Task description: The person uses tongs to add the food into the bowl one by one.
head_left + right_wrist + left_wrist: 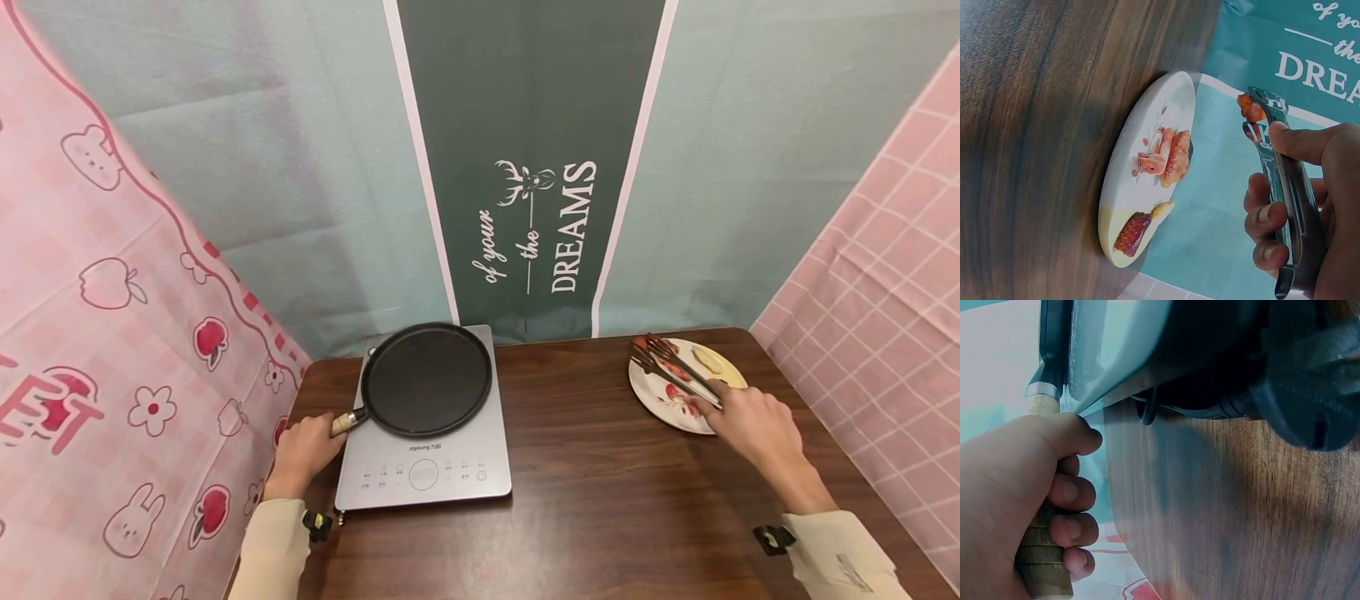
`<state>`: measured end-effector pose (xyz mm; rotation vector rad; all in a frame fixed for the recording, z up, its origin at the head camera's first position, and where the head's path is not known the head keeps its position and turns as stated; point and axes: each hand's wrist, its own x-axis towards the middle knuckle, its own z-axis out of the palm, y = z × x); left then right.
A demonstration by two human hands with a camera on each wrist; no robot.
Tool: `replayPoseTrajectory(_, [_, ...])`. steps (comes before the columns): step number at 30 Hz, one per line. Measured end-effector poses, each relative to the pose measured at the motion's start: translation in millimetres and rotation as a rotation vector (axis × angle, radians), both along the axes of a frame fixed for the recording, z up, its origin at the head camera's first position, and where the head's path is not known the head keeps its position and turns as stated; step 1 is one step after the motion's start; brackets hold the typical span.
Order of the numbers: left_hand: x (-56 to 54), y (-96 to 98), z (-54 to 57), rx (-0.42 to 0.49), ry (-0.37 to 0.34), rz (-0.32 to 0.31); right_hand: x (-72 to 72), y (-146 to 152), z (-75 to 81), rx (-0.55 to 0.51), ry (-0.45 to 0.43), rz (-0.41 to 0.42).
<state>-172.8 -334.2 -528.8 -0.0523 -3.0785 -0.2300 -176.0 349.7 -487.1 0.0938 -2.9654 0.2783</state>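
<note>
On the left, my left hand [306, 450] grips the wooden handle [1044, 569] of a flat black frying pan [429, 379], fingers wrapped round it. The pan sits over a silver induction cooker [420, 497]. My right hand [757, 425] holds metal tongs [1300, 206] above a white plate [660, 408]. Between the tong tips is a reddish-brown piece of food [1250, 107]. Several food pieces lie on the plate in the right wrist view, among them pinkish-orange ones [1175, 159] and a dark red one [1133, 234] beside a yellowish one [1161, 214].
All of this stands on a dark brown wooden table [585, 467]. A green cloth [540, 100] with white lettering hangs behind it. Pink cloths close off the left side [172, 300] and the right side [885, 275].
</note>
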Motion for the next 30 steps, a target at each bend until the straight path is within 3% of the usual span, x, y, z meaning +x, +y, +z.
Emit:
replayPoseTrajectory(7, [0.9, -1.1, -0.6, 0.002, -0.012, -0.003, -3.1, -3.3, 1.7, -0.011, 0.047, 0.015])
replayPoseTrajectory(22, [-0.2, -0.5, -1.8, 0.006, -0.015, 0.002, -8.0, -12.9, 9.3, -0.004, 0.050, 0.026])
replayPoseTrajectory(30, [1.0, 0.1, -1.6, 0.003, 0.001, 0.000, -11.2, -22.8, 8.3, -0.013, 0.117, 0.045])
